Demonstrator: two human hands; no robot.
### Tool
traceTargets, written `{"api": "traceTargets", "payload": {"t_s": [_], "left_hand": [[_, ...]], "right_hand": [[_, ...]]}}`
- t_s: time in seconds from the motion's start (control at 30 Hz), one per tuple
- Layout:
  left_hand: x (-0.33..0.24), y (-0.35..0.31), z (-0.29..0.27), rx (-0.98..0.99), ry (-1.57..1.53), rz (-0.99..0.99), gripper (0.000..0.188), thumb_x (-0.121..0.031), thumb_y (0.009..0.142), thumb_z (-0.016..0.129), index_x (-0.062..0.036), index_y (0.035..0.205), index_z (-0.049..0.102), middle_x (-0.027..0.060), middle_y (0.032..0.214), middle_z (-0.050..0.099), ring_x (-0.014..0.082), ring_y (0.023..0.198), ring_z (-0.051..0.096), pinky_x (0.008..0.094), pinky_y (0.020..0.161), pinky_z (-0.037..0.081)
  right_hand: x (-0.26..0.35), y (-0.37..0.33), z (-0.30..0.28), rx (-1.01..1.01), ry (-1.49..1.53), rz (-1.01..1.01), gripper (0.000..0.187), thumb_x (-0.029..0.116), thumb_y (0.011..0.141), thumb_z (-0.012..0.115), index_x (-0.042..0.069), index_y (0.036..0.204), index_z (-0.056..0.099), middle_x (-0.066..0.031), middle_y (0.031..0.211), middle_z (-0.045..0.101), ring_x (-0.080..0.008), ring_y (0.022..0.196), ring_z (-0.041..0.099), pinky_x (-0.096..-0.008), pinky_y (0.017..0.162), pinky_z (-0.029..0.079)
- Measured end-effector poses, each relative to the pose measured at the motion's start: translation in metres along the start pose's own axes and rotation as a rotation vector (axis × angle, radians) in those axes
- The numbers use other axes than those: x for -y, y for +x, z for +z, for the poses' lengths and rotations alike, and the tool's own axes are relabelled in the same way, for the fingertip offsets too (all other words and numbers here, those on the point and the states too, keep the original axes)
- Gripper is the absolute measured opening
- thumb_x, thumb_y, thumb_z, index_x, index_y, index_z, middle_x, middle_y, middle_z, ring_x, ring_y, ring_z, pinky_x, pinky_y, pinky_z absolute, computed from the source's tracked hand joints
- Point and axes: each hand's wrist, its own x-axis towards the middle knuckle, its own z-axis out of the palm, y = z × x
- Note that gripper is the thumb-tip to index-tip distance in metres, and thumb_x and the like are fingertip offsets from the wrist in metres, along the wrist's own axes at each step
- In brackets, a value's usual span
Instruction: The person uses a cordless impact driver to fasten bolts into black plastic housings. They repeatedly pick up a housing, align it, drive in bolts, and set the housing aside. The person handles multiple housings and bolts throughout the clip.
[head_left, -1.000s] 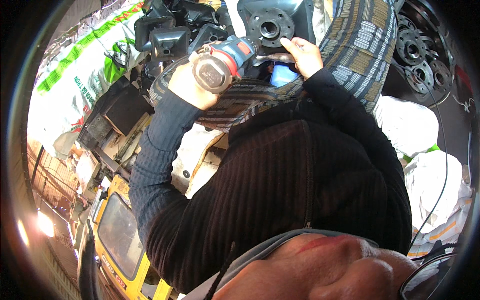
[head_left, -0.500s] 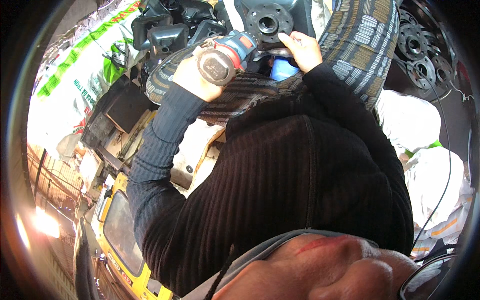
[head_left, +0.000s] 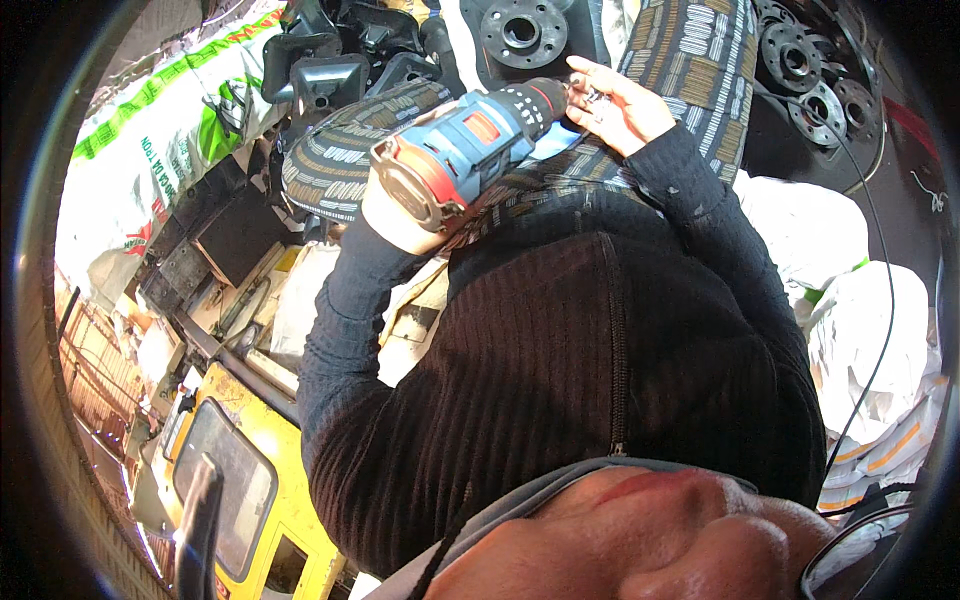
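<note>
My left hand is wrapped round the grip of a blue and red cordless drill, its chuck pointing up and to the right. The drill's tip is right beside the fingers of my right hand, which is turned palm up. Small metal pieces that look like screws lie in those partly curled fingers. Just beyond the drill is a round dark metal flange with a centre hole and a ring of smaller holes, resting on a dark part. Both hands are over my patterned trouser legs.
Several black moulded parts are piled at the far left beside a white and green sack. More metal flanges lie at the far right, with a thin cable and white bags nearer. A yellow machine stands at the lower left.
The drill has drawn back from the flange and tilted, so more of its side shows. My right hand has let go of the flange's near edge and turned palm up beside the chuck.
</note>
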Motion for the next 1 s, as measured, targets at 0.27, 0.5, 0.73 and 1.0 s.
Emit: {"api": "traceTargets", "payload": {"t_s": [0.27,0.5,0.73,1.0], "left_hand": [[-0.014,-0.005,0.013,-0.052,-0.151,-0.07,0.032,-0.016,0.076,0.069,-0.0086,0.107,0.062,0.0096,0.098,0.066,0.0277,0.089,0.065,0.0384,0.08,0.051],[-0.004,-0.008,0.019,-0.032,-0.026,-0.022,0.031,-0.017,0.077,0.067,-0.0093,0.107,0.062,0.0096,0.098,0.065,0.0282,0.091,0.064,0.039,0.081,0.05],[-0.012,0.009,0.022,0.046,-0.328,-0.235,0.037,-0.017,0.082,0.062,-0.0102,0.117,0.055,0.0117,0.112,0.06,0.0264,0.106,0.058,0.0378,0.094,0.045],[-0.003,0.014,0.006,0.087,-0.197,-0.217,0.047,-0.022,0.084,0.061,-0.0094,0.127,0.047,0.0115,0.121,0.056,0.0271,0.114,0.053,0.0387,0.1,0.041]], "right_hand": [[0.0,-0.002,0.002,0.064,0.137,-0.028,0.027,0.008,0.093,0.052,0.0,0.119,0.05,-0.0187,0.121,0.056,-0.0263,0.108,0.058,-0.0329,0.081,0.053],[-0.008,0.0,0.01,0.079,0.153,-0.04,0.022,0.007,0.093,0.052,-0.004,0.112,0.052,-0.0206,0.11,0.061,-0.0242,0.088,0.063,-0.0327,0.071,0.056],[-0.007,0.011,0.011,0.091,-0.005,0.058,0.024,0.014,0.095,0.051,-0.002,0.113,0.057,-0.015,0.111,0.062,-0.0091,0.076,0.061,-0.0208,0.065,0.054],[-0.02,0.017,-0.005,-0.121,-0.103,0.017,0.027,0.019,0.096,0.047,0.003,0.115,0.058,-0.0017,0.092,0.062,-0.0064,0.07,0.055,-0.0184,0.052,0.041]]}}
